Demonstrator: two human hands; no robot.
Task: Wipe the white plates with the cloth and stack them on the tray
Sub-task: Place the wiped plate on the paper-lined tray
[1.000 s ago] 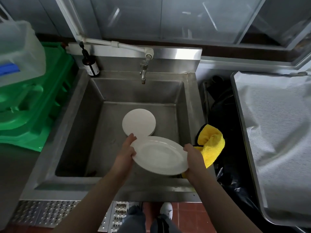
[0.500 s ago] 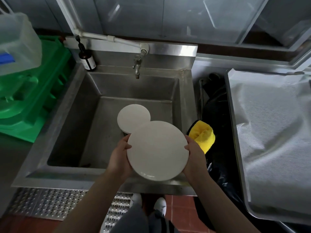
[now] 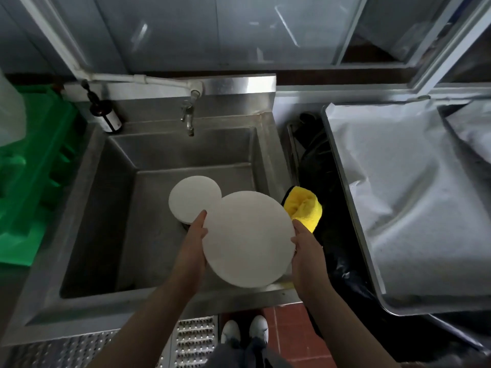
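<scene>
Both hands are on the white plate, held over the front right corner of the steel sink. The left hand grips the left rim, thumb tip riding up on the edge, fingers tucked beneath. The right hand curls round the right rim, and the yellow cloth bunches out just behind it; I cannot quite tell whether those fingers are pinching the cloth against the plate or whether it simply rests on the sink's edge there. The plate shows a flat, matte face to the camera, most likely its underside.

Down in the basin, a stack of white plates waits, partly hidden behind the one in hand. Off to the right, well apart across a dark gap, sits the metal tray lined with pale sheeting, and no plates on it that I can see.

So the job looks barely begun, and the step in hand is wiping this plate. To do it well: let the left hand take the weight with a firm pinch at the rim, free the right to work the cloth in full circles across the face and round the edge, then flip and repeat. Keep it low over the sink; a wet rim can slip, and it is a long carry to that tray.
</scene>
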